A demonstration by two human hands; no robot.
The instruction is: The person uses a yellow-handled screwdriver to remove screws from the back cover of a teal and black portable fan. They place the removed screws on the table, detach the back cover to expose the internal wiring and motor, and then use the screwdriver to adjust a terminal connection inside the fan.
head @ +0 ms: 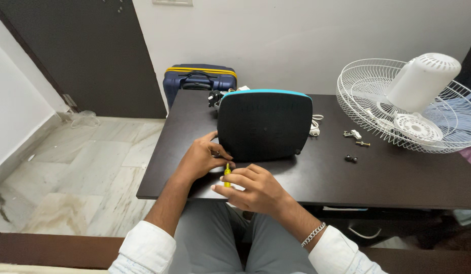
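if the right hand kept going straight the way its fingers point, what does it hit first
Probably the left hand. The right hand, holding a yellow screwdriver, points left and slightly forward, toward it and the lower corner of the dark fan base. Depth is unclear.

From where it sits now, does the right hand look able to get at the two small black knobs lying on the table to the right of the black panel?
Probably yes. The right hand holds a yellow screwdriver, but bare table lies between it and the black knobs.

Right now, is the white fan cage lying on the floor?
No, the white fan cage rests on the dark table, at its far right side, near some small screws.
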